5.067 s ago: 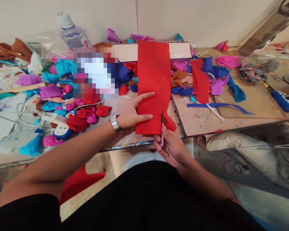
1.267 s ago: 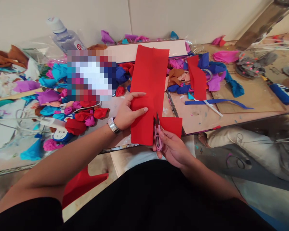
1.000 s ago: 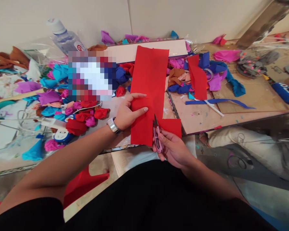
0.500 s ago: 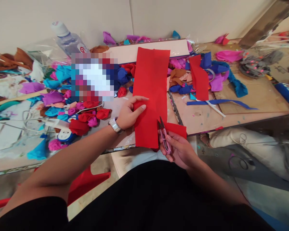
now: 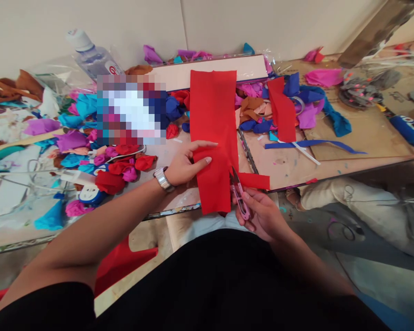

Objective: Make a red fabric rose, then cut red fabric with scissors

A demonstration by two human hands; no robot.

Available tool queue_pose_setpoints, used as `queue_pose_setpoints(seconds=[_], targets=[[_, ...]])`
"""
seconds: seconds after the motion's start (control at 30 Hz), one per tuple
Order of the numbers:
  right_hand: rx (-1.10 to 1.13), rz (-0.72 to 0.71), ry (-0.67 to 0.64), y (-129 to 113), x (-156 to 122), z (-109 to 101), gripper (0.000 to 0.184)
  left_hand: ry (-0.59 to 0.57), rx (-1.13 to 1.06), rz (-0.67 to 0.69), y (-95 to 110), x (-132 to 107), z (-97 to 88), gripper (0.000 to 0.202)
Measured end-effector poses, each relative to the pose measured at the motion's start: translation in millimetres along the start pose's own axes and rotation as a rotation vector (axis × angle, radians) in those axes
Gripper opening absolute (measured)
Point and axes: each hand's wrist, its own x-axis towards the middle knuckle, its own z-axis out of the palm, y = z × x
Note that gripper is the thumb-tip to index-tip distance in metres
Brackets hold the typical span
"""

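Observation:
A long red sheet [image 5: 214, 110], paper or cloth, lies across the table and hangs over its front edge. My left hand [image 5: 189, 161] rests on the sheet's left side, fingers stretched and thumb apart, pressing it down. Pink-handled thread snips [image 5: 240, 202] are gripped in my right hand [image 5: 260, 211]. Their dark blades point away from me and meet the sheet's right edge. A narrow red piece [image 5: 253, 180] sticks out to the right beside the blades, above my right fingers; its join with the sheet is hidden.
Several crumpled coloured pieces [image 5: 110, 181] crowd the left. A clear bottle [image 5: 94, 62] stands behind them. A smaller red strip [image 5: 283, 110] and a blue strip [image 5: 317, 146] lie to the right. A person's leg [image 5: 334, 195] shows beyond the front edge at right.
The sheet's near part has shifted slightly right and bunched under my left hand. The snips have tilted and moved a little right, with the blades at the sheet's edge.

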Motion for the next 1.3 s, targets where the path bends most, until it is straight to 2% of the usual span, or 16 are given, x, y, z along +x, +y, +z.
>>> queue_pose_setpoints(seconds=[0.17,0.37,0.53,0.77,0.9,1.1,1.3], targets=[[-0.001,-0.017,-0.03,2,0,1,0.043,-0.026,-0.16,-0.058,4,0,0.5,0.052],[0.0,-0.03,-0.056,4,3,-1,0.046,0.009,-0.263,-0.104,9,0,0.4,0.045],[-0.025,-0.049,-0.067,10,5,1,0.041,0.01,-0.253,-0.087,8,0,-1.4,0.036],[0.114,-0.046,-0.065,14,3,12,0.036,0.002,-0.279,-0.087,10,-2,0.5,0.033],[0.106,-0.05,-0.026,15,2,17,0.037,0.017,-0.277,-0.093,11,-2,0.7,0.032],[0.174,-0.027,0.108,13,-1,19,0.046,0.067,-0.268,-0.103,8,1,-1.4,0.032],[0.14,-0.017,0.108,8,-4,22,0.047,0.043,-0.262,-0.096,9,0,-0.4,0.03]])
